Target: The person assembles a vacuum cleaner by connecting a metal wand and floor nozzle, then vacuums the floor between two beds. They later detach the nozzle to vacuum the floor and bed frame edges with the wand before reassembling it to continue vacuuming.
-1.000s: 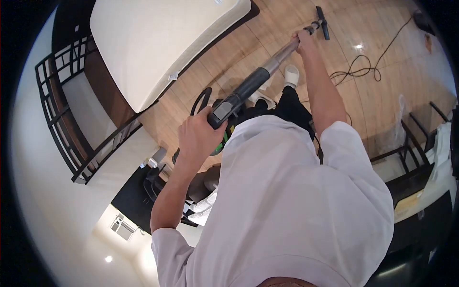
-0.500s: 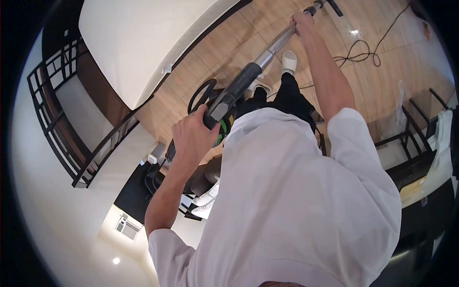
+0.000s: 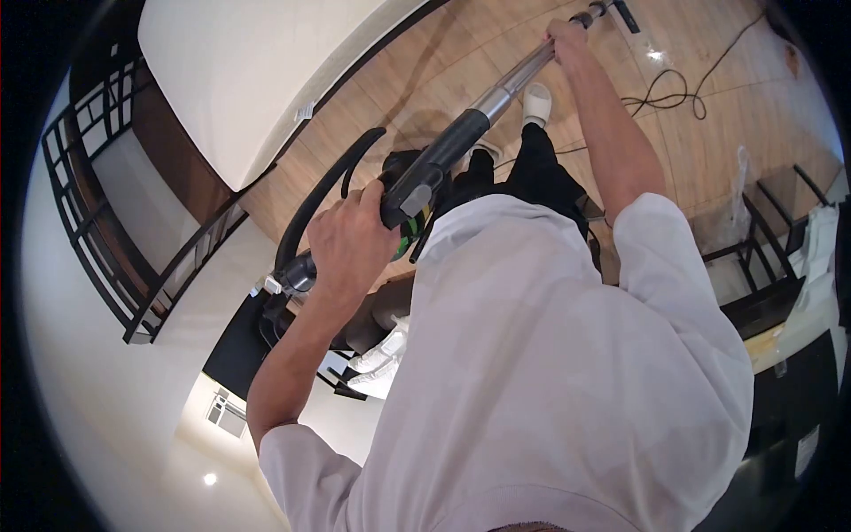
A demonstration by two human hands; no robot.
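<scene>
A vacuum cleaner wand point(image 3: 523, 74), silver tube with a dark handle section point(image 3: 443, 160), runs slantwise across the upper middle. My left hand point(image 3: 350, 244) is wrapped round the handle's near end. Farther up, my right hand point(image 3: 567, 40) grips the silver tube. The dark floor head point(image 3: 627, 16) lies on the floor at the top edge. From the handle end, a black hose point(image 3: 324, 197) arches behind my left hand. A vacuum body with green parts point(image 3: 406, 241) is mostly hidden behind my left hand and the wand.
A bed with white bedding point(image 3: 239, 80) stands at the upper left. A black cord point(image 3: 678, 96) lies looped on the tiled floor point(image 3: 487, 44). Black-framed furniture point(image 3: 762, 293) with plastic wrap point(image 3: 740, 191) is at the right. Black railings point(image 3: 97, 222) stand at the left.
My left hand has shifted slightly left, and the hose now bows out in a wider arc. My right hand and the wand have moved slightly toward the upper right.
</scene>
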